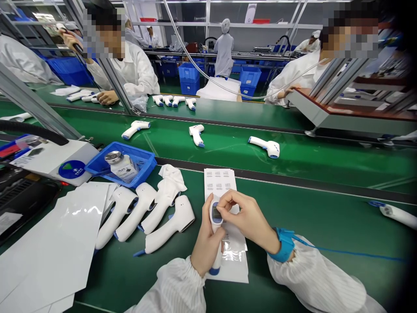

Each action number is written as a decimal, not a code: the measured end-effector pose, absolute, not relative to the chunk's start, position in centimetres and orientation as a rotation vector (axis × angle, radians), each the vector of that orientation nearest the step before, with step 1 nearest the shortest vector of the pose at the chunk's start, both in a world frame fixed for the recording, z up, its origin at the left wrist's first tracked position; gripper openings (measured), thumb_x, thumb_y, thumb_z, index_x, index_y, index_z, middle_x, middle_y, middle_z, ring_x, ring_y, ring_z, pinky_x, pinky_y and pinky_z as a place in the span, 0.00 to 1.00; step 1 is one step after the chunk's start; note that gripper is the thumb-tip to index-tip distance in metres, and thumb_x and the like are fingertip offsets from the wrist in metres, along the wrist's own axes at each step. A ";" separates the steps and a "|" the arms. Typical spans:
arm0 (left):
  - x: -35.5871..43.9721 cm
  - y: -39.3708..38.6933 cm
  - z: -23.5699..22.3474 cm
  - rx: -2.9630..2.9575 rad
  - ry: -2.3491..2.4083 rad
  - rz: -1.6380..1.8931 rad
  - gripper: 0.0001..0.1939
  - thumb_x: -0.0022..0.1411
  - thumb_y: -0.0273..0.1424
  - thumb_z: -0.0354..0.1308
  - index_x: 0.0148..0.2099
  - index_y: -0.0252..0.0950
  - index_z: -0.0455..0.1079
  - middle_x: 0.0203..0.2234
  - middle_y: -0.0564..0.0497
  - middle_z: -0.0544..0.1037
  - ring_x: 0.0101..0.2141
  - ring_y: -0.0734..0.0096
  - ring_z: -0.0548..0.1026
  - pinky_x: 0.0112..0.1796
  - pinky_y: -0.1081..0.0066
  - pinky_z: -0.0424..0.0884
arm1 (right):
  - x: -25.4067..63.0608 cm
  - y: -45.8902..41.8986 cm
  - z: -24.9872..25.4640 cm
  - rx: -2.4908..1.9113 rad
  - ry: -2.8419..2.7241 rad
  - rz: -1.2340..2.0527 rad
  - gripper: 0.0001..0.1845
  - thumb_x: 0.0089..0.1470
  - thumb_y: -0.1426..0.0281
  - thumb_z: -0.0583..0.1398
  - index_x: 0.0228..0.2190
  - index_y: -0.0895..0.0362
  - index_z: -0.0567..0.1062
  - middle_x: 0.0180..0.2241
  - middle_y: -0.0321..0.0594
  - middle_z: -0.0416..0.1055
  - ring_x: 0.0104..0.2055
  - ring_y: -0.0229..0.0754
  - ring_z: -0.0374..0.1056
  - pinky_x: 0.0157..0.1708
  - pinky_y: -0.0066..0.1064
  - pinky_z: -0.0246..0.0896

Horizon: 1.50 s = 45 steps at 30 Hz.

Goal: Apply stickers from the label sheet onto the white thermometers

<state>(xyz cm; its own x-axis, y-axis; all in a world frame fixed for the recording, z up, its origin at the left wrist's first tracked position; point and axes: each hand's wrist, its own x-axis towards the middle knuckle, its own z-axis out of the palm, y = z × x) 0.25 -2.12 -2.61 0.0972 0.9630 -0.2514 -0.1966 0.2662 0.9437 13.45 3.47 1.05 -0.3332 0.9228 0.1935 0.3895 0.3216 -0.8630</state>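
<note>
My left hand (206, 245) is wrapped round the handle of a white and blue infrared thermometer (215, 217), held upright with its small dark screen facing me. The fingers of my right hand (243, 213) are pinched at the screen's edge; whether they hold something small there is hidden. A blue wrist strap (282, 245) with a cord circles my right wrist. Beneath my hands lies a white sheet of printed labels (236, 261). To the left, several more thermometers (172, 224) lie side by side, with a crumpled white cloth (172, 177) over one.
A blue tray (145, 171) holds a bottle with a metal lid (122, 165). White sheets (55, 248) cover the left bench. Beyond a dark rail, thermometers lie on the green conveyor belt (224, 145). Co-workers in white sit across; another thermometer (399, 214) lies far right.
</note>
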 end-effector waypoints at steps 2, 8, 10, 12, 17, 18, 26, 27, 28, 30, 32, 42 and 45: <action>0.2 -2.1 -2.6 0.902 1.117 1.054 0.42 0.55 0.23 0.52 0.69 0.47 0.45 0.63 0.48 0.62 0.53 0.55 0.70 0.50 0.61 0.71 | 13.4 3.5 1.0 -1.160 -1.873 0.948 0.06 0.51 0.77 0.59 0.27 0.54 0.71 0.28 0.34 0.72 0.30 0.37 0.67 0.33 0.29 0.63; 0.2 -2.2 -3.0 0.887 1.065 1.025 0.40 0.59 0.26 0.51 0.70 0.49 0.40 0.62 0.46 0.60 0.36 0.65 0.76 0.37 0.65 0.74 | 13.4 3.5 0.9 -1.140 -1.872 0.931 0.07 0.51 0.78 0.59 0.26 0.54 0.71 0.27 0.33 0.71 0.30 0.37 0.66 0.33 0.29 0.62; 0.1 -2.3 -2.9 0.865 1.022 1.012 0.40 0.61 0.27 0.50 0.70 0.51 0.38 0.61 0.45 0.62 0.24 0.75 0.72 0.29 0.67 0.72 | 13.3 3.4 0.9 -1.138 -1.875 0.926 0.07 0.51 0.78 0.59 0.26 0.54 0.71 0.27 0.33 0.71 0.30 0.37 0.66 0.33 0.29 0.62; 0.1 -2.3 -2.7 0.844 0.987 1.008 0.39 0.62 0.28 0.49 0.70 0.51 0.37 0.58 0.45 0.65 0.19 0.80 0.67 0.25 0.69 0.69 | 13.3 3.4 0.9 -1.140 -1.876 0.924 0.07 0.51 0.78 0.59 0.26 0.54 0.71 0.28 0.33 0.71 0.30 0.37 0.66 0.33 0.28 0.62; 0.0 -2.4 -2.2 0.848 0.993 1.006 0.36 0.65 0.34 0.49 0.70 0.49 0.37 0.56 0.43 0.68 0.19 0.80 0.67 0.26 0.69 0.69 | 13.3 3.4 1.0 -1.147 -1.869 0.919 0.08 0.50 0.79 0.59 0.26 0.54 0.71 0.27 0.32 0.71 0.30 0.36 0.66 0.33 0.28 0.62; 0.0 -2.4 -2.3 0.846 1.008 1.003 0.36 0.66 0.36 0.49 0.70 0.49 0.37 0.55 0.43 0.68 0.20 0.78 0.68 0.27 0.68 0.70 | 13.3 3.4 1.0 -1.147 -1.869 0.916 0.08 0.50 0.80 0.59 0.26 0.54 0.71 0.27 0.32 0.71 0.30 0.36 0.66 0.33 0.28 0.62; 0.3 -2.2 -2.5 0.864 1.150 1.058 0.33 0.65 0.34 0.48 0.70 0.43 0.46 0.52 0.44 0.72 0.48 0.56 0.74 0.46 0.62 0.73 | 13.2 3.3 1.0 -1.141 -1.851 0.868 0.08 0.50 0.80 0.60 0.27 0.54 0.72 0.31 0.35 0.71 0.34 0.38 0.67 0.35 0.30 0.62; 0.3 -2.1 -2.4 0.872 1.155 1.064 0.32 0.65 0.33 0.48 0.70 0.43 0.46 0.54 0.44 0.70 0.51 0.56 0.72 0.48 0.62 0.72 | 13.2 3.4 1.1 -1.148 -1.838 0.858 0.08 0.49 0.79 0.60 0.26 0.54 0.72 0.33 0.36 0.71 0.36 0.39 0.68 0.35 0.30 0.63; 0.3 -2.1 -2.4 0.876 1.158 1.069 0.32 0.65 0.33 0.48 0.70 0.43 0.47 0.56 0.44 0.69 0.53 0.55 0.70 0.49 0.62 0.71 | 13.1 3.5 1.1 -1.155 -1.824 0.858 0.07 0.49 0.79 0.60 0.26 0.54 0.72 0.35 0.37 0.71 0.38 0.40 0.68 0.36 0.31 0.63; 0.4 -2.0 -2.3 0.882 1.167 1.080 0.31 0.65 0.33 0.48 0.69 0.43 0.48 0.59 0.45 0.66 0.57 0.54 0.67 0.52 0.61 0.69 | 13.1 3.8 1.1 -1.165 -1.801 0.899 0.07 0.48 0.78 0.61 0.25 0.54 0.72 0.38 0.38 0.71 0.40 0.40 0.68 0.37 0.31 0.63; 0.5 -2.0 -2.1 0.884 1.180 1.088 0.31 0.64 0.32 0.48 0.69 0.43 0.49 0.60 0.46 0.65 0.58 0.52 0.65 0.53 0.59 0.69 | 13.0 4.0 1.1 -1.180 -1.784 0.973 0.07 0.48 0.78 0.61 0.24 0.54 0.72 0.37 0.37 0.72 0.40 0.40 0.69 0.38 0.31 0.63; 0.6 -2.0 -1.8 0.885 1.211 1.083 0.31 0.63 0.32 0.49 0.68 0.42 0.51 0.57 0.45 0.69 0.56 0.53 0.68 0.52 0.59 0.70 | 12.8 4.4 1.5 -1.272 -1.745 1.061 0.08 0.45 0.79 0.60 0.22 0.54 0.72 0.32 0.34 0.74 0.36 0.38 0.70 0.37 0.31 0.61; 0.5 -2.0 -2.1 0.911 1.200 1.073 0.32 0.64 0.31 0.48 0.69 0.42 0.50 0.57 0.44 0.68 0.57 0.53 0.67 0.53 0.60 0.69 | 12.7 4.3 1.5 -1.276 -1.746 1.054 0.07 0.45 0.79 0.60 0.22 0.54 0.72 0.32 0.34 0.75 0.36 0.39 0.70 0.37 0.31 0.61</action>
<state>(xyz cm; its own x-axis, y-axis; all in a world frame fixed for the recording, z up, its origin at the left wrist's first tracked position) 0.45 -1.99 -2.07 0.0343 0.9651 -0.2595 -0.1502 0.2616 0.9534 12.74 4.31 1.48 -0.2511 0.9644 0.0828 0.3762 0.1760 -0.9097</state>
